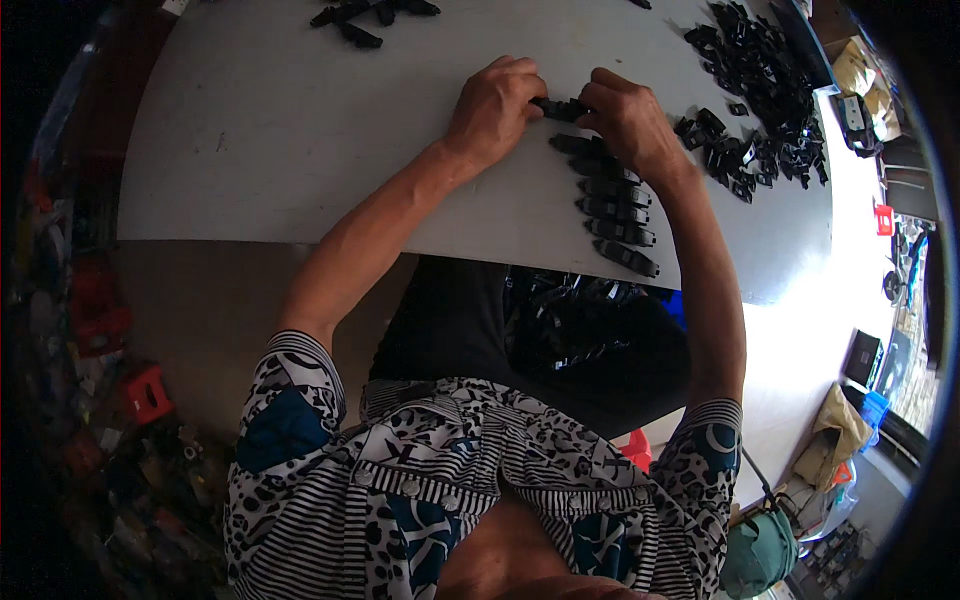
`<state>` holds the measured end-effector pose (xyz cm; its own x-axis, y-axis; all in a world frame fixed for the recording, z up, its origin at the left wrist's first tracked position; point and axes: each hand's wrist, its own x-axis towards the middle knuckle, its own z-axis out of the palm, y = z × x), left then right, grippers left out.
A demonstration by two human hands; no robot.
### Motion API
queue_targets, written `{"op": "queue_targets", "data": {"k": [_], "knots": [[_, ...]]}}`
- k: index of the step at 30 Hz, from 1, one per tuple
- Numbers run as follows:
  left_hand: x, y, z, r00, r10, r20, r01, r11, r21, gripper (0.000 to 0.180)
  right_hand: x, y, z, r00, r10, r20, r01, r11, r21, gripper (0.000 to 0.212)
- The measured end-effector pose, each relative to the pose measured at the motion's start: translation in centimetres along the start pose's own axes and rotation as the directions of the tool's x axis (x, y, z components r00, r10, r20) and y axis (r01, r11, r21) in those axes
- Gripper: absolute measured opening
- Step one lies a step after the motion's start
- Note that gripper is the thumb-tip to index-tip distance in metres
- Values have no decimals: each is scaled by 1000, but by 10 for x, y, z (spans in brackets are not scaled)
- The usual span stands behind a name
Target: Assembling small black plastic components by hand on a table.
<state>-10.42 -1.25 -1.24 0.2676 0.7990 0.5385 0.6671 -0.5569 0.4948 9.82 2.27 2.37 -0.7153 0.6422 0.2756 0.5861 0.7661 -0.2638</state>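
Over the table's far middle, a long black plastic part (562, 109) spans the gap between my two hands. My left hand (497, 108) pinches its left end, and the fingers of my right hand (628, 115) close on its right end. Just below lies a column of several similar black parts (612, 210), side by side, running down to the table's near edge. My right wrist passes close to the right of that column. The fingertips hide both ends of the held part.
A big heap of small black pieces (765, 85) covers the table's right side. More black parts (375, 15) lie at the far left of the grey table (270, 150). Black pieces in a container (570, 320) sit below the near edge. Red stools (147, 392) stand at left.
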Motion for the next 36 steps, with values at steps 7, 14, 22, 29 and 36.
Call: {"op": "queue_targets", "data": {"k": [7, 14, 22, 29, 36], "knots": [[0, 6, 3, 999, 43, 20, -42, 998, -46, 19, 3, -8, 1, 1000, 12, 9, -12, 994, 104, 19], [-53, 73, 3, 983, -19, 181, 33, 997, -72, 32, -70, -26, -18, 998, 29, 50, -28, 1000, -11, 18], [-99, 124, 6, 922, 317, 225, -301, 948, -103, 30, -164, -72, -54, 981, 48, 186, -63, 995, 77, 15], [-49, 76, -5, 920, 349, 177, -331, 936, -124, 28, -144, -58, -75, 969, 39, 243, -75, 987, 139, 19], [75, -47, -6, 998, 23, 64, -22, 1000, -7, 29, -40, 30, -72, 973, 230, 23, -230, 954, 194, 19]]}}
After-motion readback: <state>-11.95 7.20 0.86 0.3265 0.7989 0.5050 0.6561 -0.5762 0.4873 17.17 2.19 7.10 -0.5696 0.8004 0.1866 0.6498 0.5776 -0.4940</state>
